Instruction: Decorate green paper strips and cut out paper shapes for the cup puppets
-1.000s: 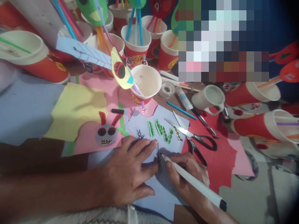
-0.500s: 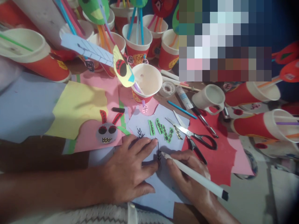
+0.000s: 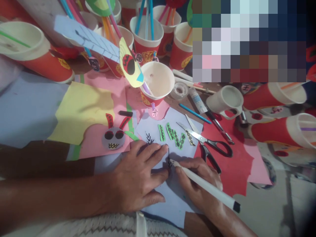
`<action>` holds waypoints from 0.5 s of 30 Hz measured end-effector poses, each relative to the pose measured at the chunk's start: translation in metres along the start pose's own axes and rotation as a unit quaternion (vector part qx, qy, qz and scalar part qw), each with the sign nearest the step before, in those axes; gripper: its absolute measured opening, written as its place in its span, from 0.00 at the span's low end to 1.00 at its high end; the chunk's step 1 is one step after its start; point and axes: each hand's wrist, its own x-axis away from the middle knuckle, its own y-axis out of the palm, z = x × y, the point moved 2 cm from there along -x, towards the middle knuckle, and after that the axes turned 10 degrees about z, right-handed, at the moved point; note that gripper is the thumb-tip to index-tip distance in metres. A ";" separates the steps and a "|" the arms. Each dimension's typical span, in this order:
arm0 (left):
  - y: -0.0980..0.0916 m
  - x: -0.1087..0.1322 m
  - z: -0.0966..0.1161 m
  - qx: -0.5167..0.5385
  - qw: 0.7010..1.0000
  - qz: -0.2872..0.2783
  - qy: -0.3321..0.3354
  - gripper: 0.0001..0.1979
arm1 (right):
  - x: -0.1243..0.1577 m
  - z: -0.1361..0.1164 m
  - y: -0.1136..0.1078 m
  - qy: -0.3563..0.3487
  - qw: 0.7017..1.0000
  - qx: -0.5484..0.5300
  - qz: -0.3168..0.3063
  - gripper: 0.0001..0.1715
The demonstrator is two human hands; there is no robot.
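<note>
My left hand [image 3: 142,176] lies flat with fingers spread on a pale blue sheet of paper [image 3: 172,204]. In my right hand [image 3: 201,184] is a white marker pen [image 3: 209,186], its tip touching the paper beside a short black branching line. Another black branched mark shows just above my left fingers. Small green patterned paper strips [image 3: 161,132] lie on the sheet above both hands. Black-handled scissors [image 3: 203,140] rest open to the upper right of my right hand. A grey paper face with red ears [image 3: 113,138] sits left of the strips on pink paper.
A red paper cup [image 3: 158,82] with a yellow bird cutout [image 3: 130,65] stands behind the sheet. Several more cups with straws crowd the back and right. A tape roll [image 3: 179,91], glue stick [image 3: 197,100] and white mug [image 3: 225,100] are at the back right. Red paper [image 3: 234,168] lies under the scissors.
The view has shifted slightly, so the cups sit higher in the picture. The marker tip stays at the branching line, with a little more black marking there; my left hand keeps its place.
</note>
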 end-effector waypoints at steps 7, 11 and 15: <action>-0.001 -0.001 0.000 -0.011 1.000 0.003 0.002 0.24 | 0.003 0.001 -0.003 0.012 1.000 0.003 0.009 0.05; -0.001 -0.001 0.000 -0.015 1.000 0.009 0.003 0.24 | 0.003 0.002 -0.008 0.029 0.999 0.007 0.021 0.04; 0.000 -0.001 0.000 -0.018 1.000 0.017 0.004 0.25 | 0.003 0.003 -0.008 0.033 0.999 0.016 0.032 0.05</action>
